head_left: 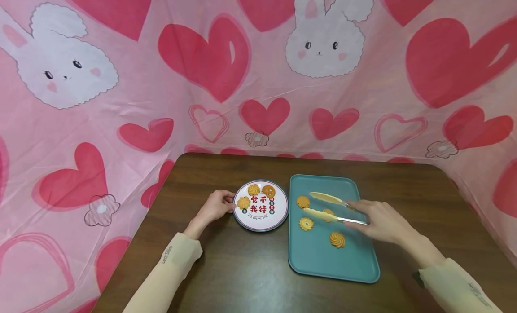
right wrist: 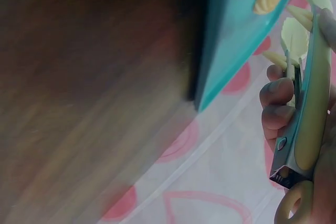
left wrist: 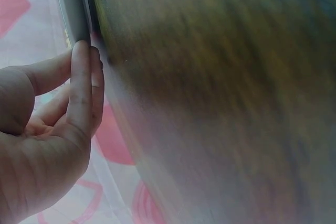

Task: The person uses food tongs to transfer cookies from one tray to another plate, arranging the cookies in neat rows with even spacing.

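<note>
My left hand (head_left: 217, 204) pinches the left rim of a round white plate (head_left: 258, 221) with red lettering. In the left wrist view, the fingertips (left wrist: 81, 51) meet at the plate's edge. On the plate lie a swirl cookie (head_left: 254, 190), a pretzel-shaped cookie (head_left: 268, 191) and a flower-shaped cookie (head_left: 243, 203). My right hand (head_left: 381, 221) grips metal tongs (head_left: 352, 221) with cream tips, spread apart over the teal tray (head_left: 331, 263). Between and under the tips, a cookie (head_left: 328, 214) is partly hidden. A round cookie (head_left: 303, 202) sits close to the tips.
Elsewhere on the tray are a scalloped cookie (head_left: 306, 223) near its left edge and a swirl cookie (head_left: 337, 240) lower down. Plate and tray stand side by side on a dark wooden table (head_left: 238, 277). A pink cloth (head_left: 291, 88) with hearts and rabbits hangs behind.
</note>
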{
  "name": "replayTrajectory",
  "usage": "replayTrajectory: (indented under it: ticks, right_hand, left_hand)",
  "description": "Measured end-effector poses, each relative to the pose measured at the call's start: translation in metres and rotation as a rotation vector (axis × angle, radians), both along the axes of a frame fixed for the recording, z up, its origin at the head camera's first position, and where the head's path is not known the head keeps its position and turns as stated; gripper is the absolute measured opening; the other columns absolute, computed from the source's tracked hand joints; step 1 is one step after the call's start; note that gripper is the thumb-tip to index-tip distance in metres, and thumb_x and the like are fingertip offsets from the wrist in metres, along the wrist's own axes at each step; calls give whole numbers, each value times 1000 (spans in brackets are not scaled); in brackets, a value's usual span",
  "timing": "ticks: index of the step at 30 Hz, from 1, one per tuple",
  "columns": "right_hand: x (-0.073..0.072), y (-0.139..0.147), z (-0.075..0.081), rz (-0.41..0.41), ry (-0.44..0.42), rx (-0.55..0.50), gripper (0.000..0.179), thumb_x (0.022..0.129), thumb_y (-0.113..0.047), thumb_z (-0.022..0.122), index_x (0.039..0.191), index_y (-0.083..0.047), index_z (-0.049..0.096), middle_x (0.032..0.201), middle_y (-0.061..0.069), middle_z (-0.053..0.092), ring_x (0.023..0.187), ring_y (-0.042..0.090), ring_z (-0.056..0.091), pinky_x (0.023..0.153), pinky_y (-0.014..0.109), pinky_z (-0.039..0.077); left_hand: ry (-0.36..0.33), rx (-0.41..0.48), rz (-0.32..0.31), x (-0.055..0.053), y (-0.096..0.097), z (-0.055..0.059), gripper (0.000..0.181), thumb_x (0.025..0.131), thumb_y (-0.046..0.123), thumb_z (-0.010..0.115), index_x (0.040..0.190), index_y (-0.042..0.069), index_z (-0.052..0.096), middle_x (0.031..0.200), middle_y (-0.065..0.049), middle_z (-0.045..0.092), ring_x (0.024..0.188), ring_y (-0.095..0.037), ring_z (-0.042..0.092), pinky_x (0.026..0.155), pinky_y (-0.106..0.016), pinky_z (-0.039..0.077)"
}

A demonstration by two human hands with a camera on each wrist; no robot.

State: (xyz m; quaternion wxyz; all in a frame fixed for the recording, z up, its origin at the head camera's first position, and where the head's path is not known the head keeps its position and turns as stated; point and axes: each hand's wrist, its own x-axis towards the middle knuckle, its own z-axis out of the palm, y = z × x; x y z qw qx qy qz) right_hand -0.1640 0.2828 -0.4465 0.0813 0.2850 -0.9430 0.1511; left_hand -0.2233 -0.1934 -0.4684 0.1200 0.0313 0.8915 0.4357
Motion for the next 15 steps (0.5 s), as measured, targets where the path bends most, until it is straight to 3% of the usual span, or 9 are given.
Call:
replayTrajectory:
  ticks: [15]
  right_hand:
    - [19, 25, -13, -29, 1, -18, 59, 81, -46, 81, 121, -5, 71, 103, 6, 74, 86, 20, 71, 68, 42, 59]
  left_hand:
    - [1, -2, 5, 0, 0, -2, 38, 88, -1, 73, 125, -6, 64, 96, -13, 63, 78, -19, 61, 70, -30, 59]
